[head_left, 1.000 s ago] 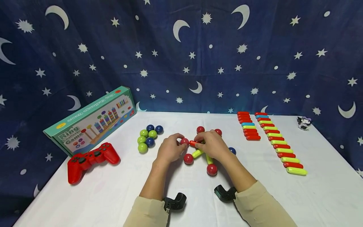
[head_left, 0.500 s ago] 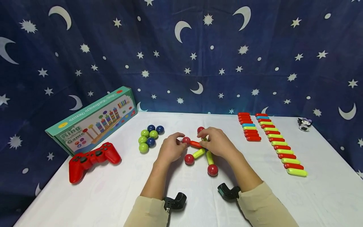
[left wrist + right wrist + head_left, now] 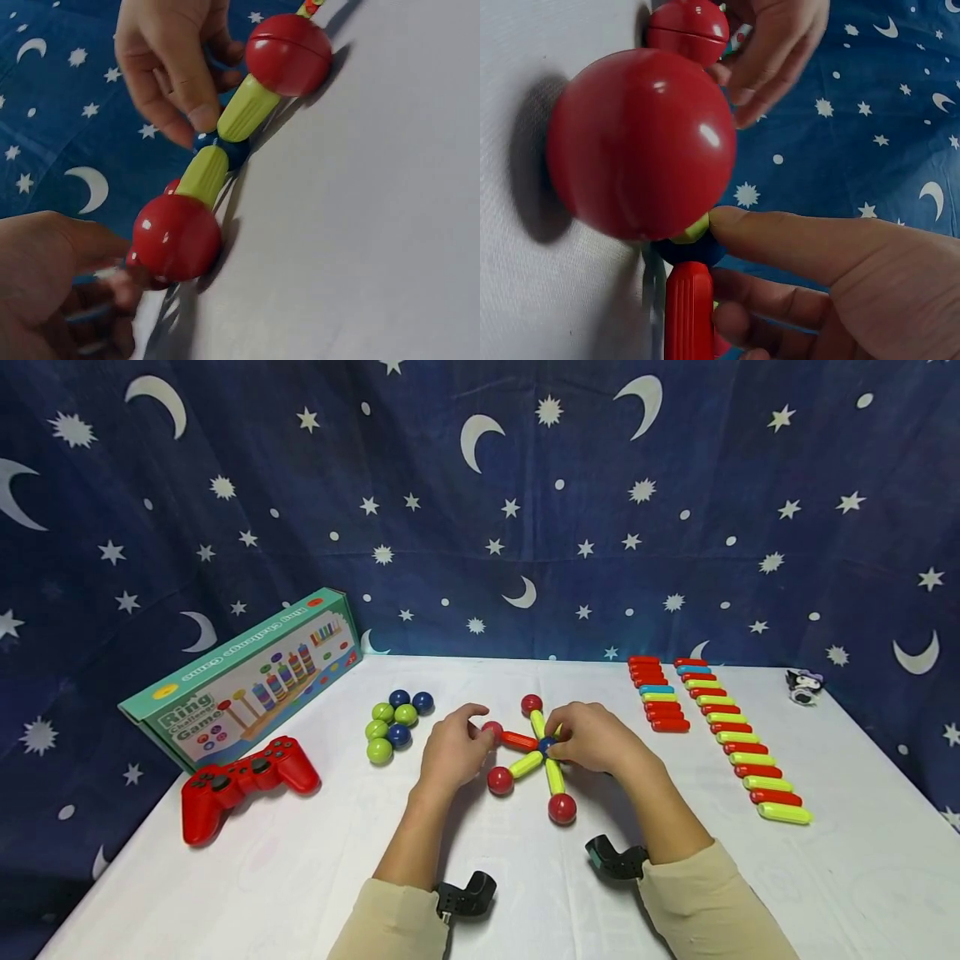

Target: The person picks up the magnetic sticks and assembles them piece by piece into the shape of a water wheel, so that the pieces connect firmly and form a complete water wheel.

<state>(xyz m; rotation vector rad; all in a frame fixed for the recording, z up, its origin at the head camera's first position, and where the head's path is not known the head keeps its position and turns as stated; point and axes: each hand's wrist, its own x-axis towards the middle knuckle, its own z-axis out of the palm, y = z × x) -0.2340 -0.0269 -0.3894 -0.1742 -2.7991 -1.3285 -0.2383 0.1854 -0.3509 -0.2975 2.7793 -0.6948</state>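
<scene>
On the white table a star of toy rods surrounds a blue ball [image 3: 547, 746]. A red rod [image 3: 519, 741] points left to a red ball [image 3: 492, 732], which my left hand [image 3: 454, 747] holds between thumb and fingers. Yellow rods [image 3: 555, 777] run to a near red ball [image 3: 562, 808], a lower-left red ball [image 3: 500, 781] and a far red ball [image 3: 531, 703]. My right hand [image 3: 596, 739] pinches the blue ball at the hub, thumb on the near side. It covers the star's right side in the head view; another red rod [image 3: 689, 315] shows there in the right wrist view.
Loose green and blue balls [image 3: 379, 751] cluster at left, near a red game controller [image 3: 247, 785] and a toy box [image 3: 247, 681]. Two columns of red, yellow and blue rods [image 3: 783, 813] lie at right. A small figurine [image 3: 804, 686] stands at the far right; a starry curtain hangs behind.
My right hand has moved off the left red rod, rightward to the hub, uncovering the blue ball and far yellow rod. My left hand stays at the left red ball.
</scene>
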